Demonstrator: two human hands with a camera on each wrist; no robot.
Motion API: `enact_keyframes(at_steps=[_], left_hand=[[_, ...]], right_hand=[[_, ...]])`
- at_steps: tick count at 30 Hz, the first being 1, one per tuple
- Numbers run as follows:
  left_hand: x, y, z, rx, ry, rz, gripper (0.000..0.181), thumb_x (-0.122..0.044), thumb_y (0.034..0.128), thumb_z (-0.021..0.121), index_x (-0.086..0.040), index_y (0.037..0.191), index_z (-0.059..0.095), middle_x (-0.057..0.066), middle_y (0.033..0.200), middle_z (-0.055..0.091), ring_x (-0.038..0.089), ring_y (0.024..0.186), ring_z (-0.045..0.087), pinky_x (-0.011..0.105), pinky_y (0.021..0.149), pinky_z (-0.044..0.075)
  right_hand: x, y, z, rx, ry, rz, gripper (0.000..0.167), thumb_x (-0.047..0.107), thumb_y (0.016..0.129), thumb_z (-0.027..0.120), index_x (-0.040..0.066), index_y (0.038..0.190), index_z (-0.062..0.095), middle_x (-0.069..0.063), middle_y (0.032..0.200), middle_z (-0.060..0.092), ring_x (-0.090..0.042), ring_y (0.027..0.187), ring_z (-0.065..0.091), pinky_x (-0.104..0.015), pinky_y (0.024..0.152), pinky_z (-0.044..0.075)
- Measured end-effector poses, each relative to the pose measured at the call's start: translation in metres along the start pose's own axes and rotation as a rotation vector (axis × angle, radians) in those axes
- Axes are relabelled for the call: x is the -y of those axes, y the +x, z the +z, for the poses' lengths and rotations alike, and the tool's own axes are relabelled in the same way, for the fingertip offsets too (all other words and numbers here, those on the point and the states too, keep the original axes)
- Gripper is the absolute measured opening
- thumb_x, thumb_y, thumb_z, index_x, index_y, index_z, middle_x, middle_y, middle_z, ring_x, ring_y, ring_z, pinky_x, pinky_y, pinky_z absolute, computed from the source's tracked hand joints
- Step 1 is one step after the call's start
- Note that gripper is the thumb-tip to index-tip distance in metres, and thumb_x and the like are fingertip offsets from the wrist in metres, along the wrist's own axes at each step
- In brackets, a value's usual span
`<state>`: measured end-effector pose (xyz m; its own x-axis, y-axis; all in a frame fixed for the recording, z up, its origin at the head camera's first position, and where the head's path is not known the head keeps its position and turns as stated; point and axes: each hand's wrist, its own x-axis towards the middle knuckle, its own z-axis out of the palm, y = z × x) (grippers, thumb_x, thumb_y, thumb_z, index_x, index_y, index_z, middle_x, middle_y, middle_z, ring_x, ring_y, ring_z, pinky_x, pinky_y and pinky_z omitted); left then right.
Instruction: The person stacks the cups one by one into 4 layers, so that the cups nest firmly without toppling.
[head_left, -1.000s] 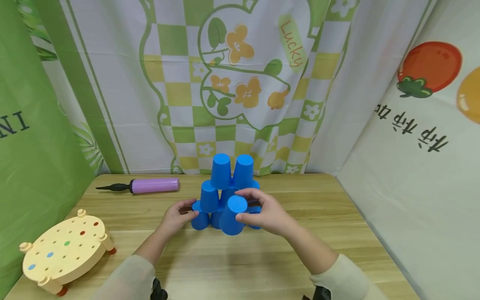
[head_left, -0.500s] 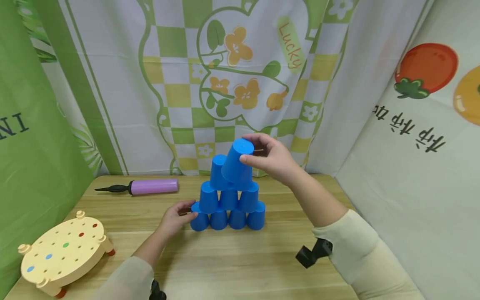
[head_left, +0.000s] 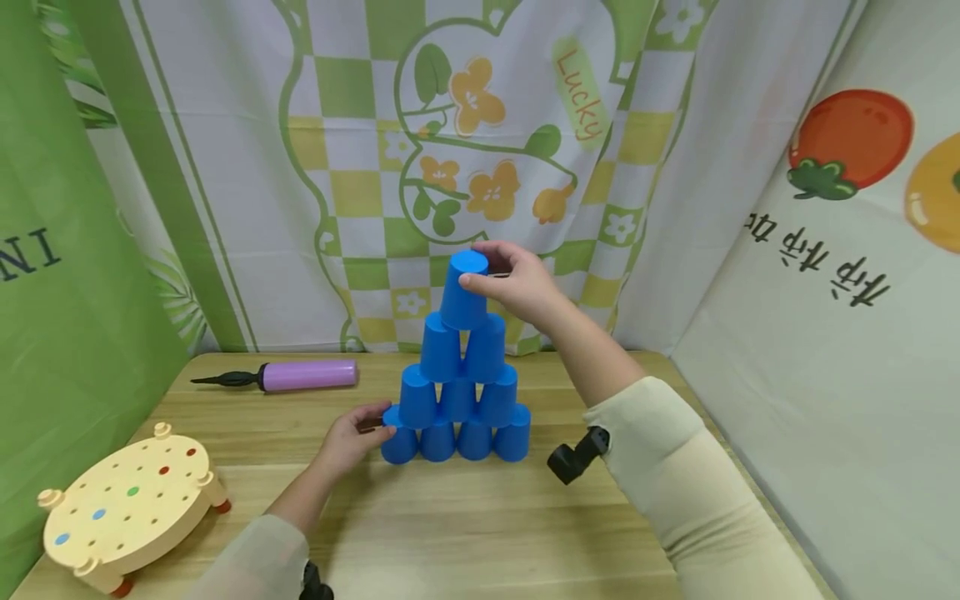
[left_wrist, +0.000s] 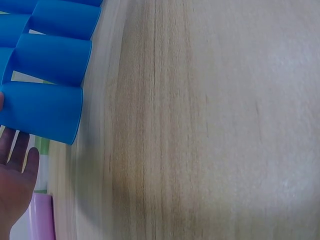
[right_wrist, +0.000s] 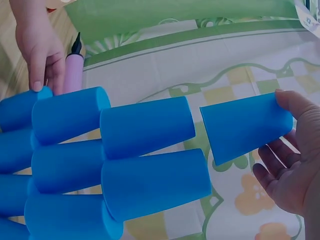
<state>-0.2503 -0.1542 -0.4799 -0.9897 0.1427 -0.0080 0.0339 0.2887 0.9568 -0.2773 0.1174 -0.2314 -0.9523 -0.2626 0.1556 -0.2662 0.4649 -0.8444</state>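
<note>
Blue cups, all upside down, stand in a stepped pyramid (head_left: 457,398) on the table. At its peak my right hand (head_left: 517,283) holds another blue cup (head_left: 463,296) between thumb and fingers, above two upper cups. A narrow gap shows under this held cup (right_wrist: 245,127) in the right wrist view. My left hand (head_left: 352,437) is at the bottom-left cup (head_left: 400,442), thumb in front and fingers behind. In the left wrist view the left hand's (left_wrist: 15,185) fingers look mostly straight beside that cup (left_wrist: 42,110); its thumb is mostly out of frame.
A purple hand pump (head_left: 310,375) with a black nozzle lies at the back left of the table (head_left: 465,533). Front left stands a cream pegboard (head_left: 135,500) on short legs. A patterned curtain (head_left: 360,192) hangs behind the table.
My right hand has lifted the cup from in front of the pyramid, up past the second-highest row, and moved it left over the peak. The left hand has stayed at the bottom-left cup.
</note>
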Motion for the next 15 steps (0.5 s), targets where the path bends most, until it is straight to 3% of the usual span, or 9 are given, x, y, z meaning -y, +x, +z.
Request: enact_keyframes(at_steps=[15], left_hand=[[0.0029, 0.0024, -0.0006, 0.001, 0.013, 0.0, 0.051, -0.016, 0.0929, 0.067, 0.0, 0.138, 0.052, 0.024, 0.135, 0.057, 0.039, 0.124, 0.056, 0.047, 0.101, 0.052]], right_hand=[[-0.0075, 0.0077, 0.0053, 0.01, 0.032, 0.033, 0.06, 0.036, 0.092, 0.068, 0.017, 0.145, 0.046, -0.008, 0.137, 0.057, -0.025, 0.126, 0.053, -0.044, 0.105, 0.048]])
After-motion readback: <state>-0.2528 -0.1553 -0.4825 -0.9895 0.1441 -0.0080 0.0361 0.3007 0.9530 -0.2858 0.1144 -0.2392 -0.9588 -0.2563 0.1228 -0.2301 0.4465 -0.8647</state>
